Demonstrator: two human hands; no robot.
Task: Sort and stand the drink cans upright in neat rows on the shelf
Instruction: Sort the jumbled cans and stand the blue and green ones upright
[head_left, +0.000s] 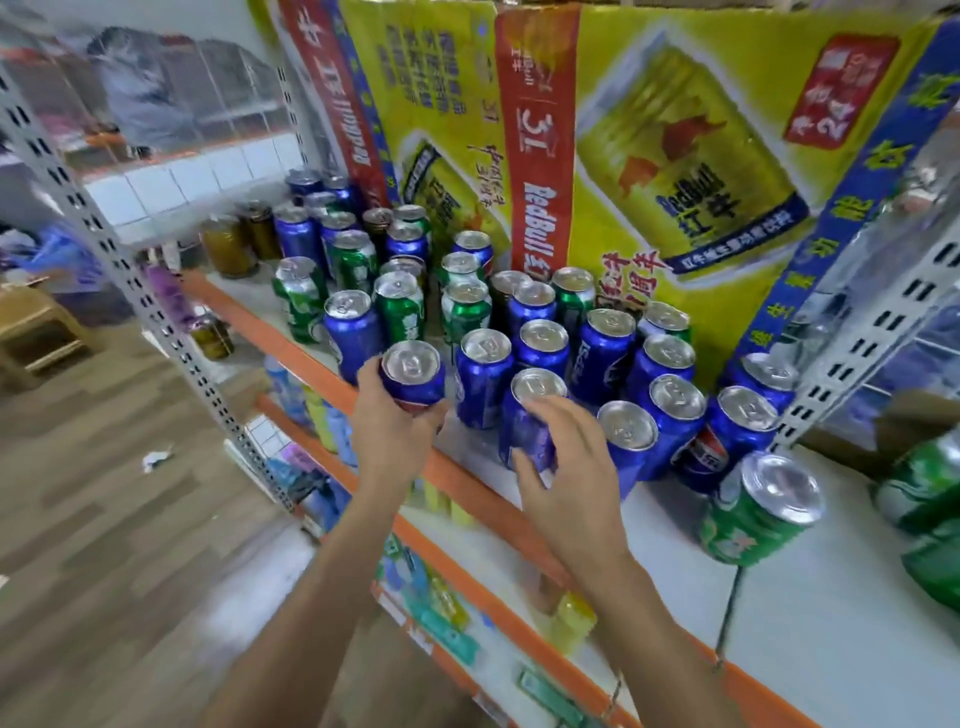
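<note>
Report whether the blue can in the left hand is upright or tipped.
Upright. The blue can shows its silver lid on top, like the standing cans behind it; the left hand grips its lower body.

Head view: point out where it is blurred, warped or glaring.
Head view: the wide angle bows the post and tilts the carton; the floor and frame edges are smeared by blur; the can tops mid-frame are sharp, with mild glare.

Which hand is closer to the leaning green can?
Right. The right hand grips a front blue can left of the green can; the left hand holds an edge blue can farther left.
</note>
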